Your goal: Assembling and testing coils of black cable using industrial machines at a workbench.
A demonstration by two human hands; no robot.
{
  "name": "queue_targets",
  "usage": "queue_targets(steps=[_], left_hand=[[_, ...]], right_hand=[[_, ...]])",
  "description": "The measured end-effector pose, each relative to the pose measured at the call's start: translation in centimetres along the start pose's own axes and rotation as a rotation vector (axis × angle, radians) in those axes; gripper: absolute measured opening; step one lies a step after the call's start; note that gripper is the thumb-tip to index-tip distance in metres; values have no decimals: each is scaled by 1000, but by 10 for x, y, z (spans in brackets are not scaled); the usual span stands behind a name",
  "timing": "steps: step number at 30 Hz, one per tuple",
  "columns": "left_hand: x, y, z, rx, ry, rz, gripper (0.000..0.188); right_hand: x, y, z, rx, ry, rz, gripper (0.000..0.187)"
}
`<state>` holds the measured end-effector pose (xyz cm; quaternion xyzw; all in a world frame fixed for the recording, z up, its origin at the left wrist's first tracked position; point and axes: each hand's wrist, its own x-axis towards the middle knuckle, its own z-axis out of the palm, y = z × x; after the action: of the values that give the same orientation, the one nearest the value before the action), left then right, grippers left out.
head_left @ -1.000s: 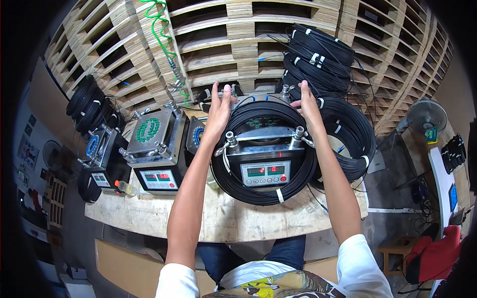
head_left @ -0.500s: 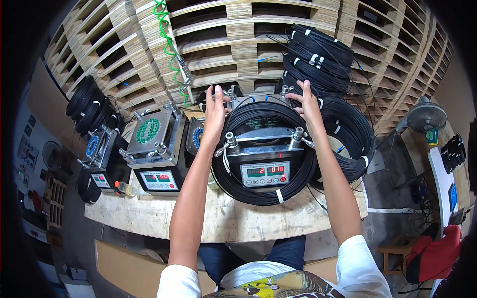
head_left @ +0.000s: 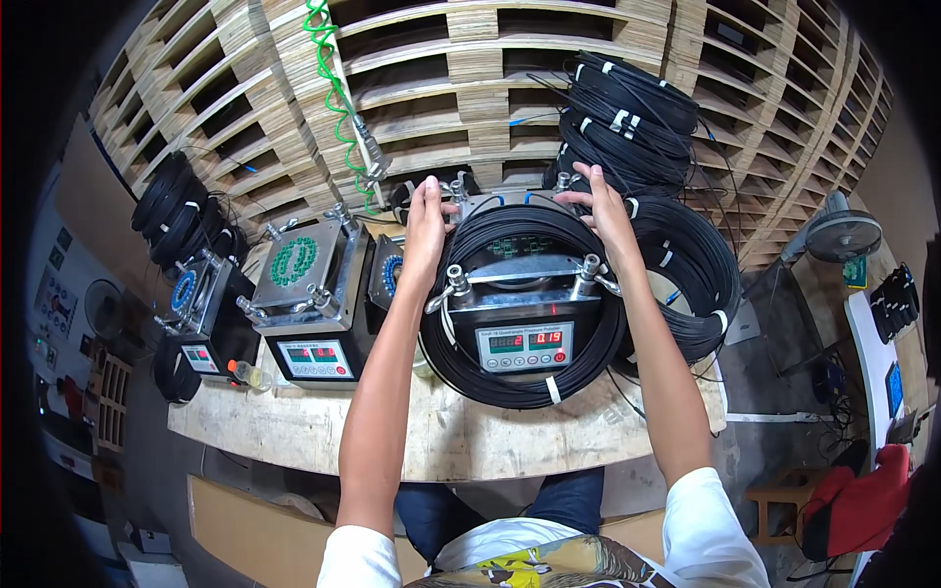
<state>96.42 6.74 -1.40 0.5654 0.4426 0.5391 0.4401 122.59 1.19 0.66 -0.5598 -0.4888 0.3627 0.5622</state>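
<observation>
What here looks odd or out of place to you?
Perhaps the orange-capped bottle: it appears tipped on its side beside the machine with green pieces on top, though no spill is evident. Also unusual: one black cable coil rings a lit display panel, unlike the stacked coils at back right.

Cable coil [head_left: 495,391]: black, plastic-looking jacket, smooth, faint sheen. Clamp knob [head_left: 591,266]: bright, polished metal. Panel [head_left: 524,347]: smooth, pale, apparently plastic (button finish too small to tell). Table [head_left: 441,441]: matt wood, scuffed and stained. Pallets [head_left: 476,82]: raw wood, layered edges, rough-looking. Hose [head_left: 339,96]: glossy green plastic. Sleeve [head_left: 359,561]: matt white cloth.
</observation>
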Motion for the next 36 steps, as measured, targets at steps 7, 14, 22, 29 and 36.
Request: queue_targets(steps=[7, 14, 22, 29, 36], left_hand=[[-2, 6, 3, 29, -27, 48, 74], [-7, 14, 3, 199, -90, 83, 71], [-6, 8, 4, 171, 62, 61, 65], [-9, 12, 8, 138, 82, 58, 66], [-5, 10, 5, 182, -71, 82, 68]], right_hand=[[2, 4, 0, 15, -26, -87, 74], [5, 13, 1, -17, 102, -147, 67], [4, 7, -1, -100, -11, -119, 70], [4, 8, 2, -33, 47, -163, 65], [11, 13, 1, -201, 84, -146, 69]])
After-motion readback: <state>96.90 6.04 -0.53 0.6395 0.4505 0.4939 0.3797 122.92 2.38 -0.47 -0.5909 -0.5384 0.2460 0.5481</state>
